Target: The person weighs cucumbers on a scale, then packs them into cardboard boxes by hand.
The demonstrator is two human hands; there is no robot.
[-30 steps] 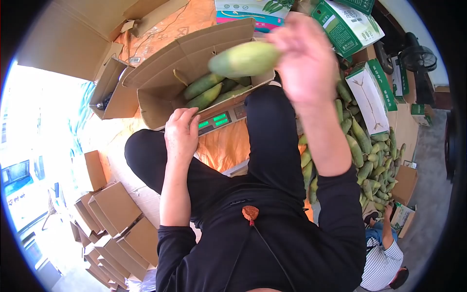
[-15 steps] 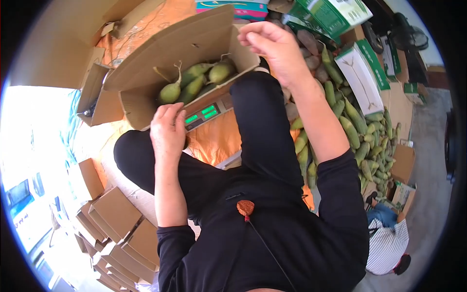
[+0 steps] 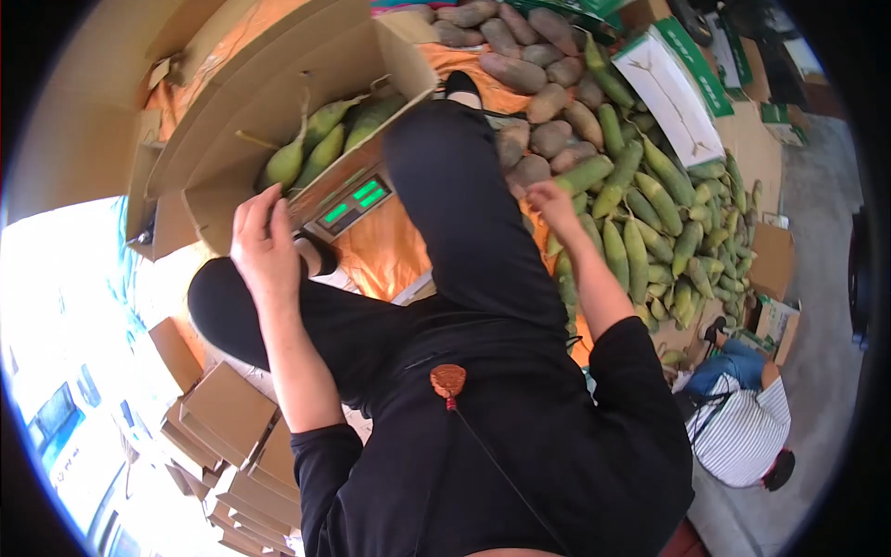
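Orange sheeting [image 3: 394,246] lay around one scale [image 3: 353,203]; one other person [image 3: 742,432] was at right. One open carton [image 3: 408,67], near the left hand [image 3: 262,243], contained at least four green radishes [image 3: 286,167]. The right hand [image 3: 559,212] was at the radish heap [image 3: 664,200]. Neither grip could be told.

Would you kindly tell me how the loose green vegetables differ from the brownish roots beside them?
The loose green vegetables show mixed light and darker green, while the brownish roots are dull reddish brown. Many loose green vegetables look longer and slimmer; the brownish roots look stubbier. The loose green vegetables form the larger heap, the brownish roots a smaller group. Both lie on the person's right side.
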